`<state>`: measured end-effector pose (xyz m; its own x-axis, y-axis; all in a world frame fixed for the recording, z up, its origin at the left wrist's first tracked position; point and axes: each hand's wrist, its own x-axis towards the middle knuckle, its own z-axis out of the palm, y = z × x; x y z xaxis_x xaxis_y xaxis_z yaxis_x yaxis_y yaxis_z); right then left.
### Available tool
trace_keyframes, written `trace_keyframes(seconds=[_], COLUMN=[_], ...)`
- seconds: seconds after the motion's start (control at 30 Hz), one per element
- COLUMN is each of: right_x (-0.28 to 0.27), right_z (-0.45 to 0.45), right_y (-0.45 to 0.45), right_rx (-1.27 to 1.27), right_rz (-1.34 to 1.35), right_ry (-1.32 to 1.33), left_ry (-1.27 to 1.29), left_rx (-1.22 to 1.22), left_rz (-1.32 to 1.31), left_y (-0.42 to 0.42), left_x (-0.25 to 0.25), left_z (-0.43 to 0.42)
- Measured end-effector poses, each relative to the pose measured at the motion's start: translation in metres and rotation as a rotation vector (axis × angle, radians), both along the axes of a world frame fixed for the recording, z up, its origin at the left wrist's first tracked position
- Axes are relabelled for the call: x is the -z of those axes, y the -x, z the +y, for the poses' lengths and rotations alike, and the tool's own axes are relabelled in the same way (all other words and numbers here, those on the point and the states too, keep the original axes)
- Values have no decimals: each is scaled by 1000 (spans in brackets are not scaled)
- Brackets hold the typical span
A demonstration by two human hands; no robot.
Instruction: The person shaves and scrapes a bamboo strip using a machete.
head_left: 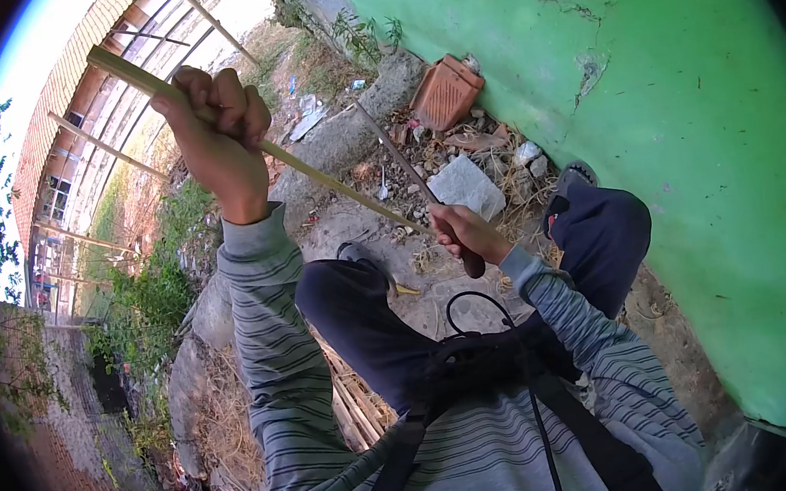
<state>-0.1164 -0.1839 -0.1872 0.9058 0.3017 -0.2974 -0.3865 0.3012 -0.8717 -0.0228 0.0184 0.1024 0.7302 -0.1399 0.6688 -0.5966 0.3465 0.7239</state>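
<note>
A long, thin yellow-green stick runs slanting from the upper left down to the middle of the view. My left hand, raised at the upper left, has its fingers wrapped round the thicker upper part of the stick. Lower down, at the centre, my right hand is closed on the dark handle of a knife. The knife's long dark blade points up and left, away from me. The stick's lower end lies close to my right hand; whether they touch is unclear.
A green wall rises on the right. Ahead lie a pale stone block, an orange-brown brick and rubble. Split sticks lie beside my left leg. Green plants and a tiled-roof building are at the left.
</note>
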Motion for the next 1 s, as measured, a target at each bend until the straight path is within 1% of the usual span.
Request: trace_keyframes(seconds=[0.07,0.1,0.13,0.17,0.27,0.33,0.4,0.47,0.5,0.7,0.77,0.9,0.93,0.97,1.0], right_x=[-46,-65,-81,-95,-126,-138,-148,-155,-154,-123,-116,-146,-154,-157,-155], right_z=[3,4,6,9,21,26,30,31,31,31,31,29,29,29,30], right_y=[5,10,16,23,38,45,49,51,51,45,47,43,41,40,39], right_rx=[-29,-34,-32,-40,-53,-47,-40,-54,-54,-23,-53,-55,-61,-67,-65], right_rz=[-20,-23,-24,-50,-89,-185,-194,-291,-289,-254,-196,-256,-313,-369,-367], right_ry=[-74,-101,-96,-82,-37,-39,-16,64,65,66,68,73,88,103,104], left_ry=[98,103,102,99,105,119,134,145,155,185,188,204,203,206,210], left_rx=[-98,-95,-146,-198,-190,-216,-255,-258,-264,-247,-241,-230,-230,-226,-222], left_rz=[-68,-69,-102,-132,-150,-158,-164,-166,-170,-186,-185,-193,-191,-194,-199], left_y=[-12,-15,-18,-21,-23,-24,-24,-25,-26,-29,-28,-30,-30,-29,-29], left_x=[4,3,2,2,1,1,0,1,1,1,0,2,2,2,3], left_z=[-3,-7,-11,-14,-24,-31,-36,-39,-39,-39,-38,-38,-39,-40,-40])
